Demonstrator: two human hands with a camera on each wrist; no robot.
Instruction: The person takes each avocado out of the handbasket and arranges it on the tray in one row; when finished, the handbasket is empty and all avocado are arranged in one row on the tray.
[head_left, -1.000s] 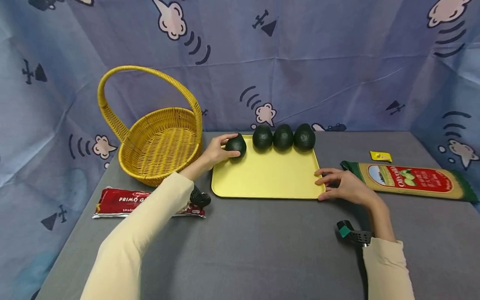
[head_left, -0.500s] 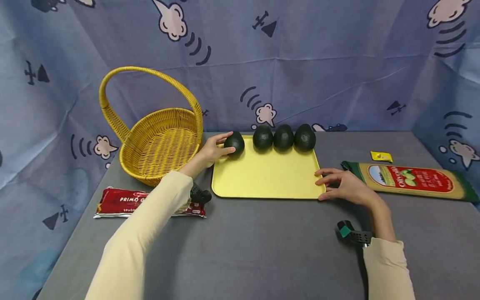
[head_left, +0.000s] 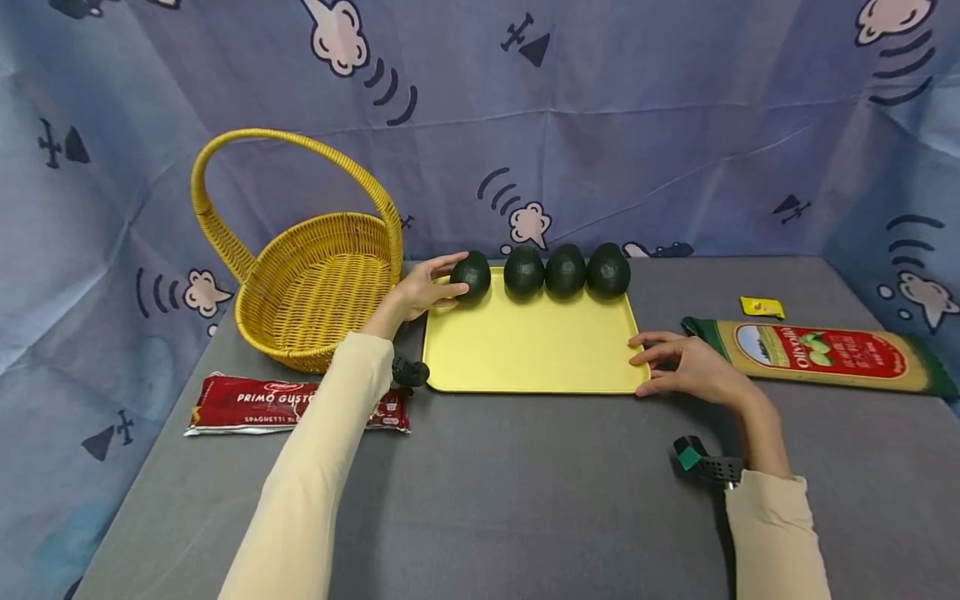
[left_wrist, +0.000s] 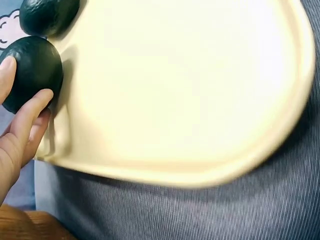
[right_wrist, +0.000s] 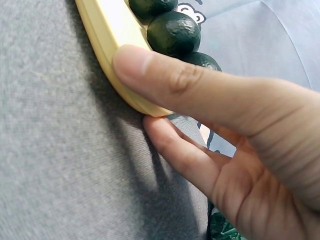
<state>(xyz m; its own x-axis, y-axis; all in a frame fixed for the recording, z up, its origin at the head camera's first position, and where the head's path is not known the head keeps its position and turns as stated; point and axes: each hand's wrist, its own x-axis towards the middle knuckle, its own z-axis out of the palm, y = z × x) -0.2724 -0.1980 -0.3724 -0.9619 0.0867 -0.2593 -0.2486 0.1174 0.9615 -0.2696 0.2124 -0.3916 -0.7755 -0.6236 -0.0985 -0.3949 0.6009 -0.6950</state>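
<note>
My left hand (head_left: 422, 290) grips a dark green avocado (head_left: 474, 278) at the back left corner of the yellow tray (head_left: 532, 354). In the left wrist view, thumb and fingers lie around this avocado (left_wrist: 35, 72). Three more avocados stand in a row along the tray's back edge: one (head_left: 523, 272), a middle one (head_left: 566, 272) and one (head_left: 608, 271) at the right. My right hand (head_left: 693, 368) holds the tray by its front right corner. In the right wrist view the thumb (right_wrist: 132, 62) lies over the rim, with a finger against the outer side.
A yellow wicker basket (head_left: 251, 321) with a tall handle stands left of the tray. In front of it lies a red spaghetti packet (head_left: 255, 406), partly behind the left sleeve. A long pasta packet (head_left: 832, 354) and a small yellow sachet (head_left: 762, 307) lie at the right.
My left hand has moved the held avocado slightly back toward the tray's rear edge, into line with the other three. My right hand stays at the tray's corner.
</note>
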